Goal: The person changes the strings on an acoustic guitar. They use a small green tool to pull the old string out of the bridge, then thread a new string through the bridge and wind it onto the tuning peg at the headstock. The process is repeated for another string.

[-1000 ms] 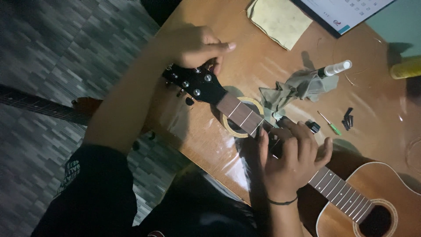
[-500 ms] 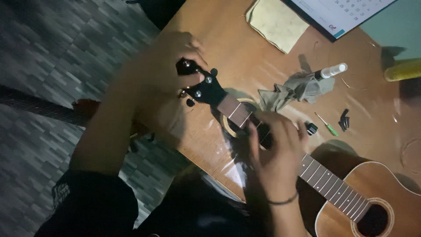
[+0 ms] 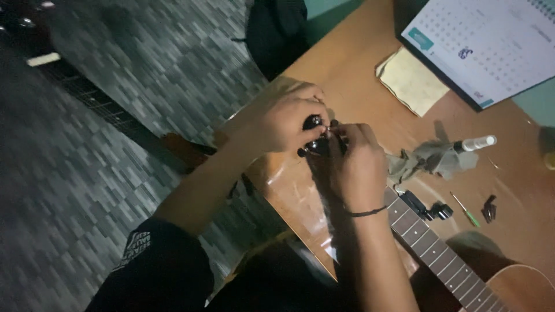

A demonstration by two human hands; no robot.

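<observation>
An acoustic guitar lies on the brown table (image 3: pixel 352 75), its fretted neck (image 3: pixel 430 245) running from lower right up to a black headstock (image 3: pixel 317 144). My left hand (image 3: pixel 283 118) wraps over the headstock from the left, fingers curled on it. My right hand (image 3: pixel 358 164), with a dark band on its wrist, covers the headstock's right side, fingertips pinching at the tuning pegs. Both hands hide most of the headstock.
A grey cloth (image 3: pixel 430 159) and a small white-capped bottle (image 3: pixel 475 143) lie right of the neck. Small black parts (image 3: pixel 442 211), a green-handled tool (image 3: pixel 465 211), a yellow cloth (image 3: pixel 410 81) and a desk calendar (image 3: pixel 491 46) sit further back. Patterned floor is left.
My right hand has slid from the neck's frets up to the headstock, meeting my left hand there. The camera has moved closer and shifted left.
</observation>
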